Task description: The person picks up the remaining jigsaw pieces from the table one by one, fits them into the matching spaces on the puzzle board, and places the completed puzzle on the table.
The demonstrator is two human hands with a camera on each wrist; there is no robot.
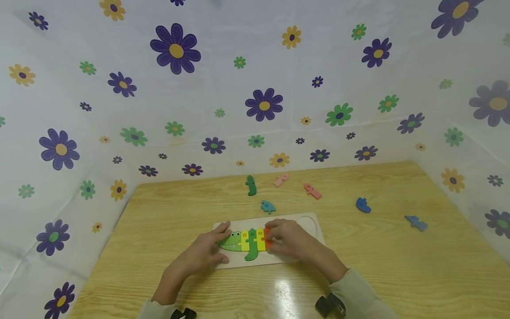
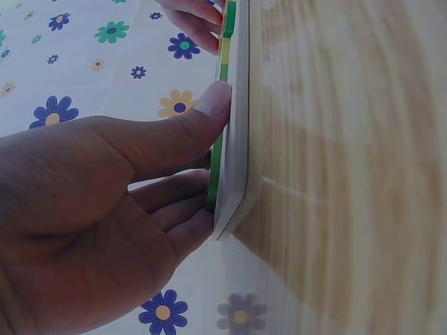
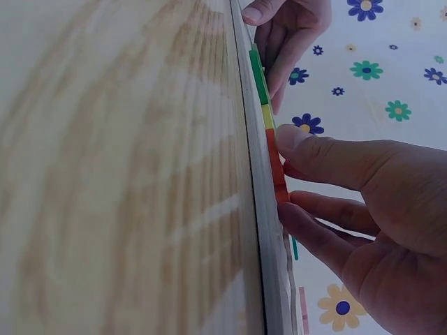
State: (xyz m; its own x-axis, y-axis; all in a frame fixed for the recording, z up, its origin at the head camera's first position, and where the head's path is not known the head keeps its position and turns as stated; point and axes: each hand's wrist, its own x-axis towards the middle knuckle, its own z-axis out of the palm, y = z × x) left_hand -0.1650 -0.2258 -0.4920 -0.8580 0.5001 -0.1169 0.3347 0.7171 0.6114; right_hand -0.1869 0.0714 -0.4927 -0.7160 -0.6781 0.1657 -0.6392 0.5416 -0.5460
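In the head view, a pale wooden puzzle board (image 1: pixel 263 262) lies on the table with a crocodile partly laid out on it. Its green head (image 1: pixel 232 244) is at the left, followed by a yellow piece (image 1: pixel 245 239), a green leg piece (image 1: pixel 252 248) and another yellow piece (image 1: pixel 260 241). My left hand (image 1: pixel 202 251) rests at the board's left end, thumb and fingers spread and fairly straight around the head. With curled fingers, my right hand (image 1: pixel 292 239) pinches an orange piece (image 3: pixel 276 157) lengthwise, right beside the second yellow one and low against the board.
Beyond the board lie a green leg piece (image 1: pixel 251 185), two pink pieces (image 1: pixel 281 179) (image 1: pixel 312 191) and a teal piece (image 1: pixel 268 206). Farther right are two blue pieces (image 1: pixel 363 205) (image 1: pixel 416 222). A flower-printed white cloth (image 1: pixel 223 88) surrounds the table's back and sides.
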